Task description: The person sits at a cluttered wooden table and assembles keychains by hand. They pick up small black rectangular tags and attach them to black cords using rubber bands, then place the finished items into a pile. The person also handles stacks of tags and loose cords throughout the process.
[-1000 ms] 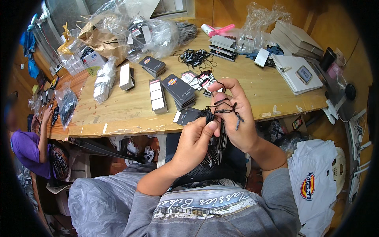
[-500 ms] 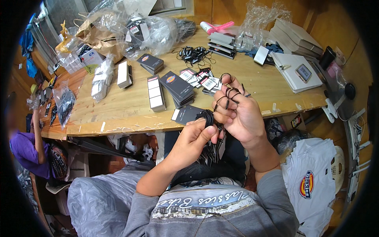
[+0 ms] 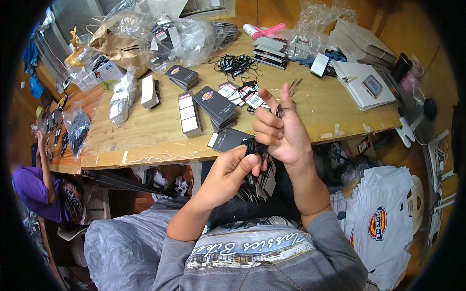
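My left hand (image 3: 224, 174) is closed around a bundle of black hang-tag cords (image 3: 252, 146). Dark tags (image 3: 266, 182) dangle beneath it, above my lap. Just right of it is my right hand (image 3: 286, 127), raised, palm toward me, with the lower fingers curled and thumb and forefinger pointing up. A few black cords (image 3: 279, 112) are caught between its thumb and forefinger; their loose ends are smeared by motion. On the table beyond lie a stack of dark printed tags (image 3: 213, 104), barcode tags (image 3: 255, 100) and a tag with a white end (image 3: 232, 139).
A heap of black cords (image 3: 235, 65), a stack of white-labelled cards (image 3: 189, 115) and clear plastic bags (image 3: 194, 41) cover the far table. A phone (image 3: 372, 86) rests on white folders at right. White shirts (image 3: 378, 213) hang right. Another person in purple (image 3: 36, 189) works at left.
My right hand has shifted slightly left, its thumb and forefinger now stretched upward. The cords looped over its fingers have gathered between thumb and forefinger. My left hand keeps its grip on the bundle.
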The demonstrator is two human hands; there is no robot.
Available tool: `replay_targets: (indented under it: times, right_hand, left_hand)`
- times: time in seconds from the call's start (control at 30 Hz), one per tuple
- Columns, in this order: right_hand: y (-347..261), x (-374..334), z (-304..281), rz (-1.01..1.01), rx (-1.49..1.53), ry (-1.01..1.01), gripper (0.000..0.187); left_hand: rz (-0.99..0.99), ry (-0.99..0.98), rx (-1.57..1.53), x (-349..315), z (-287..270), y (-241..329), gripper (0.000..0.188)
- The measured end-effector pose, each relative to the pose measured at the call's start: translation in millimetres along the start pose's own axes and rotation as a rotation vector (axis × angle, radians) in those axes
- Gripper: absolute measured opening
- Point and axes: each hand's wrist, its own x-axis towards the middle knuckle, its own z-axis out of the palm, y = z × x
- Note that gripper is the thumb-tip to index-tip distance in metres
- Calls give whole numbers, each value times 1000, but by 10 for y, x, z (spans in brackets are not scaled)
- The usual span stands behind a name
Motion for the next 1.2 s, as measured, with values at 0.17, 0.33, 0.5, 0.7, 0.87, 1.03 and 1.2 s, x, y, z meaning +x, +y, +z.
replay_targets:
  times: [0.17, 0.33, 0.5, 0.7, 0.87, 1.03, 1.2]
  right_hand:
    - [-42, -65, -127, -40, 31, -18, 29]
    - [-51, -80, 115, -110, -167, 90, 22]
    - [51, -165, 425, -30, -498, 3, 13]
    - [157, -64, 520, -175, -582, -24, 11]
    - [214, 33, 453, -400, -651, -21, 9]
    - [169, 107, 433, -355, -1005, -16, 12]
    - [126, 150, 444, -341, -1161, 17, 15]
  left_hand:
    - [-60, 12, 3, 1, 23, 1, 31]
    - [3, 10, -79, 24, 26, -47, 28]
    - [9, 219, -258, 17, 59, -70, 26]
    - [129, 426, -255, 150, 147, -51, 22]
    - [134, 478, -161, 196, 92, -118, 23]
    - [81, 447, -119, 200, 105, -102, 25]
    - [-20, 198, -346, 167, 74, -89, 27]
